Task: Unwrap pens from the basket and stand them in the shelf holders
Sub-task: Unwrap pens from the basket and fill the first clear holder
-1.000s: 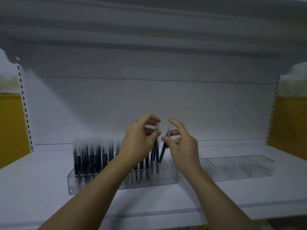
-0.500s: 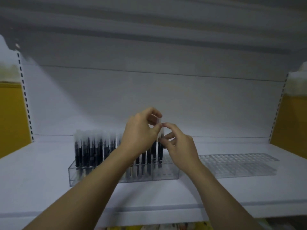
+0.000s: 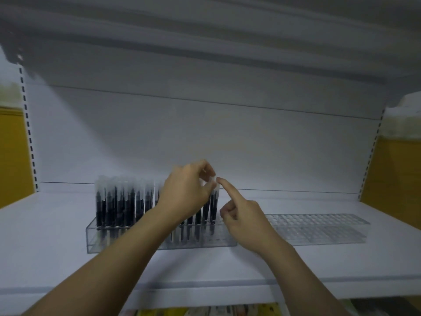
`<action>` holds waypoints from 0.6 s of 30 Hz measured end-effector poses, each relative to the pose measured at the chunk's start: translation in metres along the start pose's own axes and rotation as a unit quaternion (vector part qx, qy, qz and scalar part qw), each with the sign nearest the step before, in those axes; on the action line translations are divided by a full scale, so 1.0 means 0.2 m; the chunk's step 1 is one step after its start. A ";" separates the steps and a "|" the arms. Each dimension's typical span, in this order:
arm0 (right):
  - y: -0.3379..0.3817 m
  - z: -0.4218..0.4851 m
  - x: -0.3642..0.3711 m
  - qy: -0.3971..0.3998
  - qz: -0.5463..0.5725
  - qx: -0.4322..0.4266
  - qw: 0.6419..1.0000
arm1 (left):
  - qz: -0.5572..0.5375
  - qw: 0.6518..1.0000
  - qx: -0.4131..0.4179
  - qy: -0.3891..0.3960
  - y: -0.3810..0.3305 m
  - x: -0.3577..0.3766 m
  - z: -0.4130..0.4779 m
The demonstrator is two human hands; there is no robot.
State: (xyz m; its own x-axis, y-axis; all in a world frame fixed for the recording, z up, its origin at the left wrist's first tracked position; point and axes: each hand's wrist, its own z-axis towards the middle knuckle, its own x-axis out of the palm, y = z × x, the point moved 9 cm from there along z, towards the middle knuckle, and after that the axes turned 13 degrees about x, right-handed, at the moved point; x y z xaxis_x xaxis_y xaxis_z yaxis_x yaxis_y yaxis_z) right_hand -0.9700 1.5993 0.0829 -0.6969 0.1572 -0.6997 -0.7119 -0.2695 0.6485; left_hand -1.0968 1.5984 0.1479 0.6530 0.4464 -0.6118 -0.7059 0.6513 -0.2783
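A clear holder [image 3: 92, 237] on the white shelf [image 3: 205, 267] carries several black pens [image 3: 120, 201] with frosted caps, standing upright. My left hand [image 3: 186, 192] pinches the frosted top of the rightmost pen [image 3: 213, 205], which stands in a holder slot. My right hand [image 3: 242, 216] is just right of it. Its index finger is stretched out with the tip at that pen's cap, and its other fingers are curled, holding nothing. The basket is out of view.
A second clear holder [image 3: 319, 228] with no pens in it lies to the right on the same shelf. Yellow panels [image 3: 396, 179] flank the shelf bay. An upper shelf [image 3: 205, 46] hangs overhead. Colourful packets [image 3: 227, 311] show below the shelf edge.
The pen my hands held tilted above the holder now stands upright in a slot. My right hand let go of it and now only points its index finger at the cap.
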 end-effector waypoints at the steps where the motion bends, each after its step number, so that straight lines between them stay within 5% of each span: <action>1: 0.00 -0.01 0.01 0.006 -0.003 -0.001 1.000 | 0.027 1.000 -0.003 0.007 0.01 0.01 -0.01; 7: 0.00 -0.01 0.01 0.030 0.011 0.017 0.999 | 0.143 0.989 0.005 0.026 -0.02 -0.02 -0.01; 18: -0.02 -0.23 -0.11 -0.045 -0.026 0.004 0.999 | 0.121 0.986 0.112 -0.011 -0.23 -0.04 -0.25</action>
State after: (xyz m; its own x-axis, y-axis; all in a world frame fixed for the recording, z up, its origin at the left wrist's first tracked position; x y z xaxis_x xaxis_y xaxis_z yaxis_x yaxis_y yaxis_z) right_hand -0.9480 1.5537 0.0834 -0.6637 0.2547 -0.7033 -0.7478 -0.2520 0.6143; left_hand -1.0833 1.5346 0.1286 0.4813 0.6168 -0.6229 -0.7647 0.6428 0.0456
